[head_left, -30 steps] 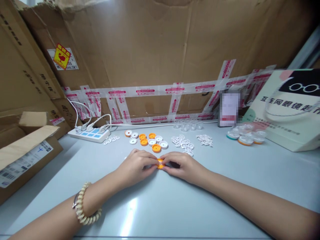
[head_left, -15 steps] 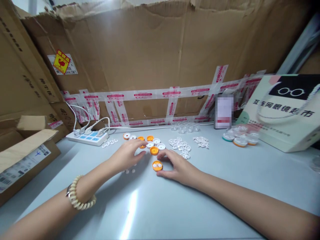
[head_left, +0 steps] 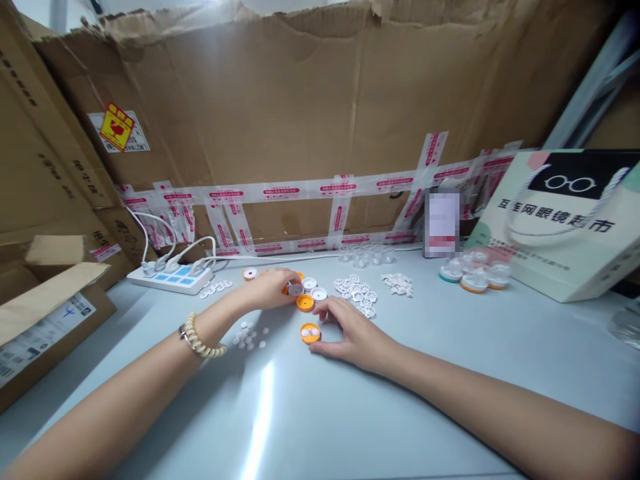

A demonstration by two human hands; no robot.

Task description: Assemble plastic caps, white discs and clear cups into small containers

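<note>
My left hand [head_left: 273,289] reaches into the group of round pieces, its fingers closed on a white round cap [head_left: 295,290] that looks tilted and shaded. Thumb and fingers of my right hand [head_left: 353,333] curve round the right side of an orange round cap [head_left: 310,333], which lies on the table with small white pieces in it. Just behind it sits another orange cap [head_left: 305,303]. White caps [head_left: 319,294] stand beside that one. My left hand partly covers other orange and white caps. Small white discs [head_left: 246,335] lie scattered below my left wrist.
White openwork pieces [head_left: 356,291] and a pile of small white parts [head_left: 397,285] lie right of the caps. Clear domes [head_left: 367,255] stand behind. Farther out are a power strip [head_left: 173,277], an open carton [head_left: 55,320], assembled clear-topped pieces [head_left: 475,272], a phone [head_left: 443,223] and a paper bag [head_left: 560,227].
My left hand has moved a little right and closed on a white cap, uncovering the small discs below. My right hand stays round the orange cap. The view has shifted slightly.
</note>
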